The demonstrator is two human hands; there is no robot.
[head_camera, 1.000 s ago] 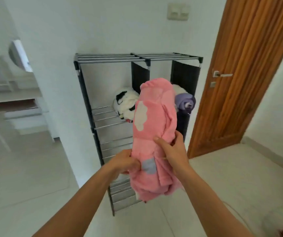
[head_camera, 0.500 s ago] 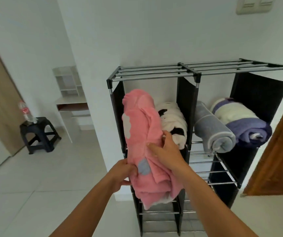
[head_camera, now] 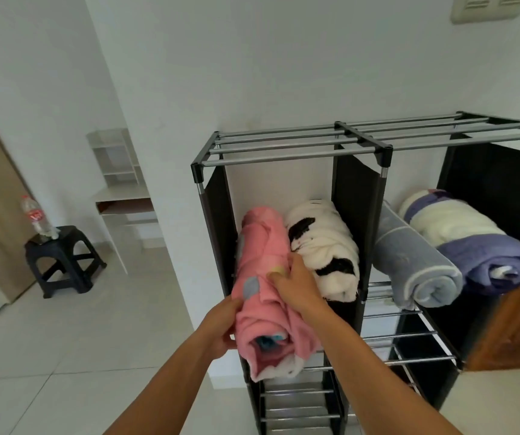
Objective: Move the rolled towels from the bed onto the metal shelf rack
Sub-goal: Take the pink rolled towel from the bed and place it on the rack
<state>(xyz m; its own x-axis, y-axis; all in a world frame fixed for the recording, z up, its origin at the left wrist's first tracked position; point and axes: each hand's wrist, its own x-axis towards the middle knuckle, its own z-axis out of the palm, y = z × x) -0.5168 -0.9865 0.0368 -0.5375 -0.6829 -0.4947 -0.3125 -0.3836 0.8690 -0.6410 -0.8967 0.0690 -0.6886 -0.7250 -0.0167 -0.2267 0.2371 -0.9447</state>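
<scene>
— Since a moment ago the pink towel [head_camera: 263,271] has gone from upright before the rack [head_camera: 359,142] to lying in its left compartment, beside the panda towel [head_camera: 321,246].

— Hands?

— Left hand [head_camera: 222,324] cups its near end; right hand [head_camera: 296,285] presses on top, probably keeping the roll tight.

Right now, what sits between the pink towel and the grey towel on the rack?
In the head view, the black-and-white towel lies beside the pink towel, then a black divider panel separates it from the grey towel.
</scene>
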